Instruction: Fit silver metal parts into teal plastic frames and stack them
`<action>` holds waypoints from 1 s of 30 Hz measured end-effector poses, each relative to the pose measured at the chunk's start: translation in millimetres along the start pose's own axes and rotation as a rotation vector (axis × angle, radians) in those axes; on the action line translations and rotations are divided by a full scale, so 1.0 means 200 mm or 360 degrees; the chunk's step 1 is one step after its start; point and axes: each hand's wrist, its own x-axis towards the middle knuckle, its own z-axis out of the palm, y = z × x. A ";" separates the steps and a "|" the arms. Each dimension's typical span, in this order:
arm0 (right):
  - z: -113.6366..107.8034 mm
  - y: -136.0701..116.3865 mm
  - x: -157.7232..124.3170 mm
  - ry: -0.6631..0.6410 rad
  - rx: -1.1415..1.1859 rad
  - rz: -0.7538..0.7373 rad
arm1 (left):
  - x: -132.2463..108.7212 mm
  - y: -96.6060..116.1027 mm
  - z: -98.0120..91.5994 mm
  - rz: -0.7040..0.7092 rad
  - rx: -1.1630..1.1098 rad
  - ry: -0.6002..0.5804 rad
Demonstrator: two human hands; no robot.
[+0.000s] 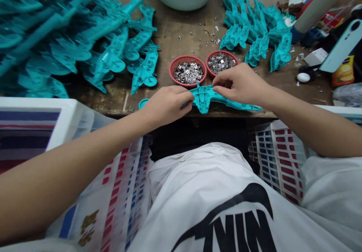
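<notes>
Moulded part (203,97), 12 o'clock: teal plastic, smooth, semi-gloss finish. Workbench (175,29), 12 o'clock: dark wood, rough, worn matt surface. Baskets (188,58), 12 o'clock: red plastic mesh, containing glossy metal pieces (188,73). Shirt (215,206), 6 o'clock: white cloth, matt.

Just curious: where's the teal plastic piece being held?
In the head view, the teal plastic piece sits between the left hand and right hand, just below two red baskets.
</notes>
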 end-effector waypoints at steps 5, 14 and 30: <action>0.04 -0.02 -0.02 0.0006 0.0159 -0.0195 | 0.00 0.07 -0.02 -0.0081 -0.0326 0.0252; 0.14 -0.13 -0.06 0.0000 0.0590 -0.0193 | 0.01 0.25 -0.05 -0.0515 -0.1143 0.0395; -0.08 0.35 0.26 0.0283 -0.0189 0.0386 | 0.10 -0.37 0.01 -0.0415 -0.0146 -0.0332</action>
